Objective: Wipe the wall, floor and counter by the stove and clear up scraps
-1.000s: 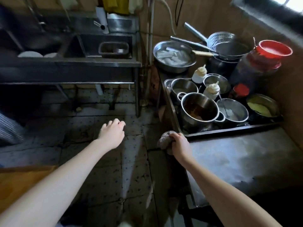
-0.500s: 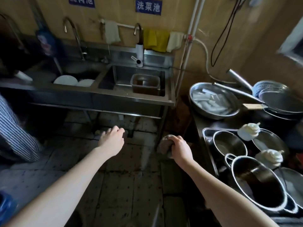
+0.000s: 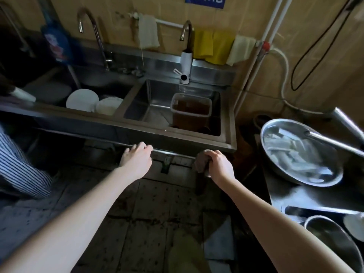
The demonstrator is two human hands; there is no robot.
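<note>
The right hand [image 3: 217,166] grips a balled grey rag [image 3: 201,162] in front of the steel sink [image 3: 177,133], above the tiled floor [image 3: 149,223]. The left hand [image 3: 137,159] hangs empty, fingers loosely curled, near the sink's front rail. A bowl [image 3: 301,152] sits on the counter [image 3: 307,200] at right.
</note>
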